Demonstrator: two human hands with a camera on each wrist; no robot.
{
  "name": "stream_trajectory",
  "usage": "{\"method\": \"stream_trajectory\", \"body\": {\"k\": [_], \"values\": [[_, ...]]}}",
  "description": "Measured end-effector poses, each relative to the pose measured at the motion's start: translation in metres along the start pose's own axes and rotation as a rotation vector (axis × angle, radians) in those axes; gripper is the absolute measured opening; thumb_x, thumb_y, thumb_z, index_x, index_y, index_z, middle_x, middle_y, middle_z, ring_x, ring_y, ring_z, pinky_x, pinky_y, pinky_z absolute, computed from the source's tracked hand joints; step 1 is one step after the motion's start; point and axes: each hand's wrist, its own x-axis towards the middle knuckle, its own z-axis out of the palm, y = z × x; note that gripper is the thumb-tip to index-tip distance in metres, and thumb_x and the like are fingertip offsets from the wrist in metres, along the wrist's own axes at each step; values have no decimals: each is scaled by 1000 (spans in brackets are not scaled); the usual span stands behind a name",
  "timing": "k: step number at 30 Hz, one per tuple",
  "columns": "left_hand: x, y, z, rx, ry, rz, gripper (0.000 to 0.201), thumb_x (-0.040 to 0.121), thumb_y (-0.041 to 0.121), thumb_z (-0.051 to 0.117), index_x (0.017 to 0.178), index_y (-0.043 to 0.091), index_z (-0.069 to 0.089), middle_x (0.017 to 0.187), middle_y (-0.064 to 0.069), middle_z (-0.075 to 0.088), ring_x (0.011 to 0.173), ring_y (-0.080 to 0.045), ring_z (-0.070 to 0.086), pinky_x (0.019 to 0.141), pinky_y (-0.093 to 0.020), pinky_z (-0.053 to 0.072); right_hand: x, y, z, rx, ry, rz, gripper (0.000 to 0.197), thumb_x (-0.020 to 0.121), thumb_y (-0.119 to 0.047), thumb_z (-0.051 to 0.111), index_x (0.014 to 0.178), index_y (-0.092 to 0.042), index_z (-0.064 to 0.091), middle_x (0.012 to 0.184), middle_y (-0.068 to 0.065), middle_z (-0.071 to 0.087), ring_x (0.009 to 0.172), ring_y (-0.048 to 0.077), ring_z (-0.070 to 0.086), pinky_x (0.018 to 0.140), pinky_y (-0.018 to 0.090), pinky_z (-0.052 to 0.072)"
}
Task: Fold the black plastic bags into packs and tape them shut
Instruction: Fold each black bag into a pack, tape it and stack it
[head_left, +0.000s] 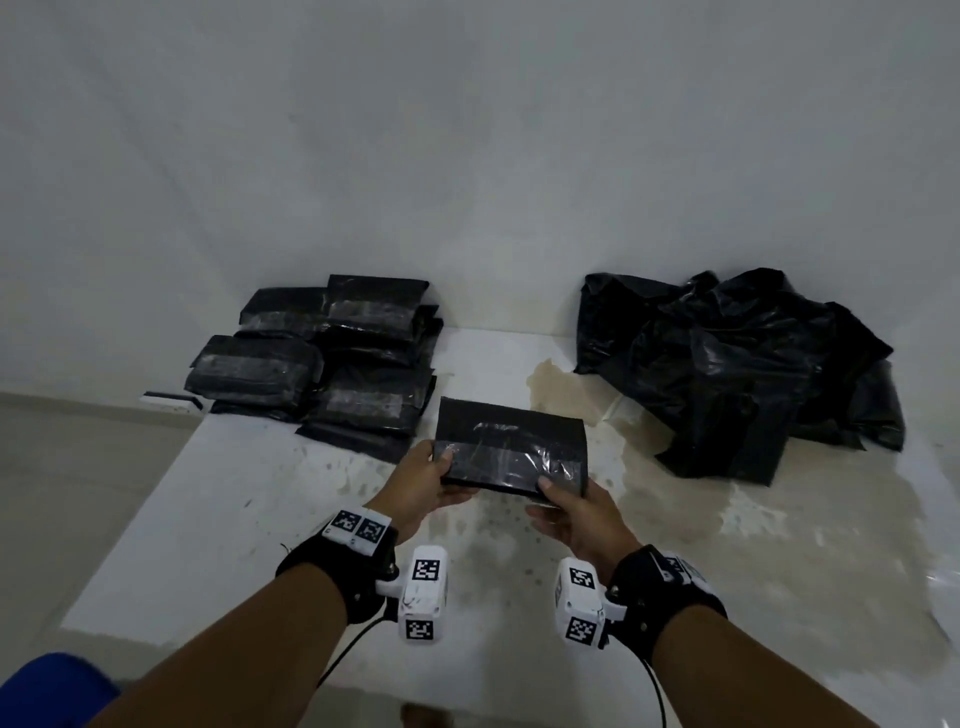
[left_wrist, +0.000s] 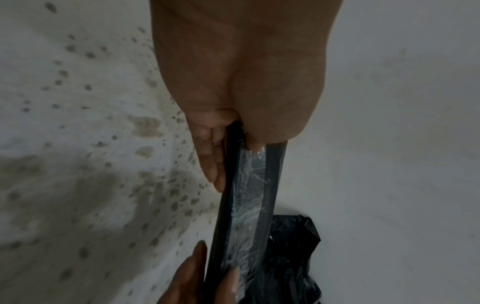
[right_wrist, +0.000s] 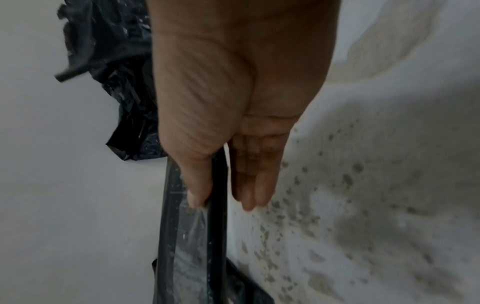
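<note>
both hands (head_left: 423, 480) (head_left: 576, 512) hold a taped black pack (head_left: 511, 447) above the table (head_left: 234, 519).

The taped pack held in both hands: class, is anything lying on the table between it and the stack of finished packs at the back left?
Nothing visible does. The taped pack is held by the left hand and right hand; only bare, stained table separates it from the stack of finished packs.

One held pack (head_left: 511, 447), two hands, one loose-bag heap (head_left: 737, 369)
</note>
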Motion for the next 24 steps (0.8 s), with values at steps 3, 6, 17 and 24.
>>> {"method": "stream_trajectory", "body": {"k": [3, 6, 17, 24], "values": [[25, 15, -28, 37, -8, -4, 25, 103, 23, 48, 124, 11, 53, 110, -12, 69, 83, -30, 71, 75, -34, 60, 39, -3, 32, 134, 54, 27, 14, 95, -3, 60, 108, -6, 63, 87, 11, 75, 68, 22, 72, 59, 28, 59], [53, 25, -60, 140, 38, -37, 28, 100, 24, 54, 125, 11, 51, 116, -13, 65, 74, -25, 71, 69, -33, 59, 84, -13, 61, 207, 137, 29, 8, 95, -1, 57, 100, -4, 63, 82, 13, 71, 65, 21, 70, 59, 27, 60], [109, 34, -149, 304, -1, -80, 25, 98, 15, 56, 122, 8, 56, 105, -8, 69, 70, -15, 66, 63, -23, 53, 218, -64, 130, 42, 403, 2, 13, 102, -9, 51, 94, -1, 56, 77, 13, 64, 59, 19, 64, 39, 18, 44], [123, 38, -165, 321, -9, -76, 16, 99, 14, 54, 114, 10, 57, 108, -10, 67, 77, -17, 64, 66, -22, 54, 277, -65, 123, -77, 415, 62, 27, 104, -24, 49, 125, -7, 46, 96, 3, 58, 115, 20, 63, 52, 16, 52]]}}
